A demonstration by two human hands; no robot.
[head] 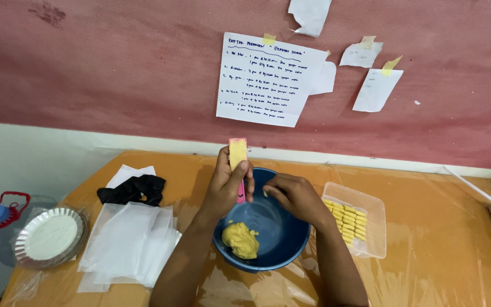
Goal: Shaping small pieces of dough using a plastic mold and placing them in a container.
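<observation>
Pink-edged mould (pixel 237 156), packed w/ yellow dough, stands upright in your left hand (pixel 229 185): thumb and fingers pinch it round the lower half, top sticking up clear above the blue bowl (pixel 268 239). Your right hand (pixel 294 196) sits just beside it, to the right, fingers curled in and tips bunched together near the mould's lower end; can't tell if they pinch a bit of dough or actually touch the mould. Both hands hover over the bowl. Dough lump (pixel 241 240) lies in the bowl's bottom, near-left side, below your left wrist and apart from both hands.

Right of the bowl, touching or nearly so, a clear plastic tub (pixel 370 211) holds rows of small yellow pieces (pixel 348 219); your right forearm covers its near-left corner. Mould's lower end is hidden by your fingers, so its full shape is unclear.

Left on the table (pixel 427 250): stack of clear plastic sheets (pixel 126 241), black cloth (pixel 133 189), foil plate (pixel 51 236) at the edge. Table is cut off at the bottom and right.
</observation>
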